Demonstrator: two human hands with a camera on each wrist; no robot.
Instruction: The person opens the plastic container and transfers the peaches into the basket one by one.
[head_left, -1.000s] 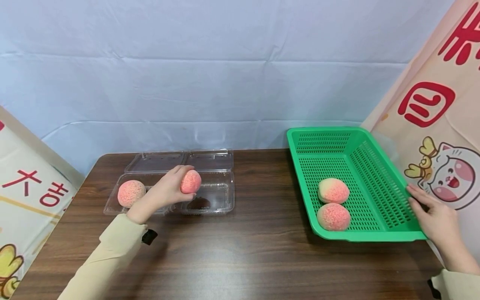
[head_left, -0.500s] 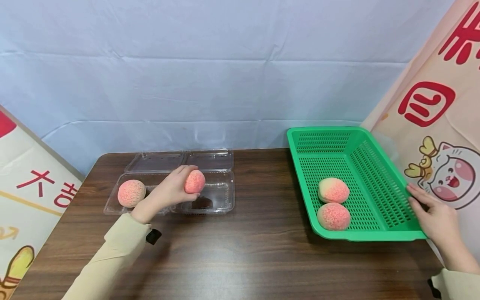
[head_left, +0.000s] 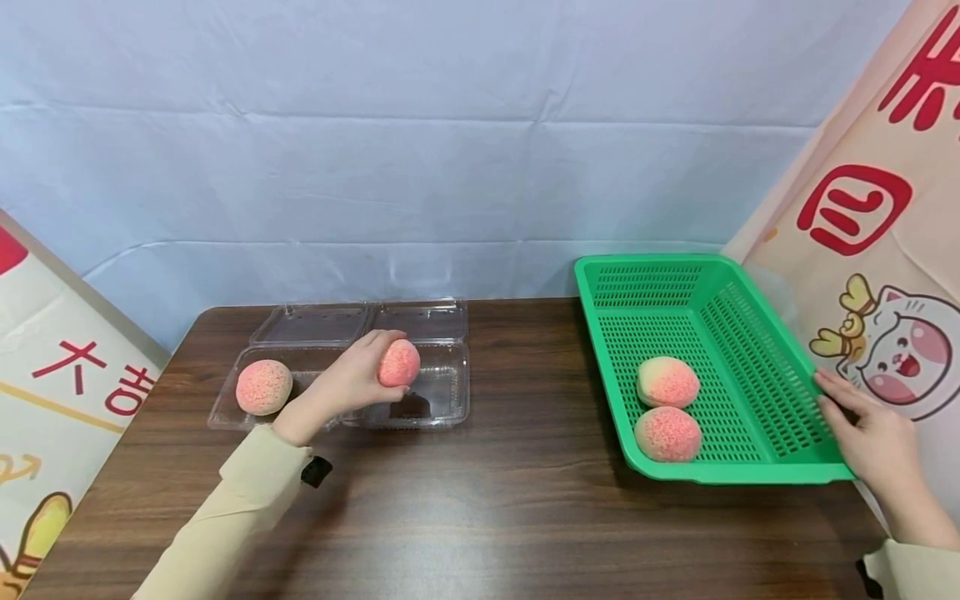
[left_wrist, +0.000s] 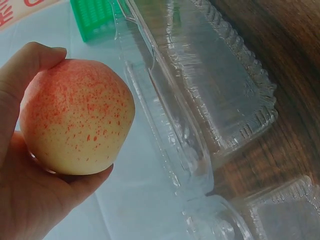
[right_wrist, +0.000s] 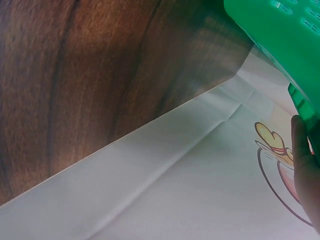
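A pink and cream peach (head_left: 399, 363) is held in my left hand (head_left: 347, 382), above the right compartment of a clear plastic box (head_left: 442, 400). In the left wrist view, thumb and fingers curl round the peach (left_wrist: 77, 117) from the side. Another peach (head_left: 264, 387) sits in the box's left compartment. On the right, my right hand (head_left: 873, 429) grips the right rim of a green plastic basket (head_left: 731, 473), near its front corner. Inside lie two peaches, a paler one (head_left: 667, 382) behind a pinker one (head_left: 667, 434). Only part of that hand shows in the right wrist view.
The box's open lid (head_left: 420, 321) lies flat behind its compartments. Under everything is a brown wooden table (head_left: 480, 517), with a pale cloth backdrop (head_left: 480, 167) at its back edge. Printed banners flank both sides, and the right banner (head_left: 862, 250) stands close to the basket.
My left hand has moved a little to the right with the peach, over the right compartment. The right hand and the basket have stayed in place.
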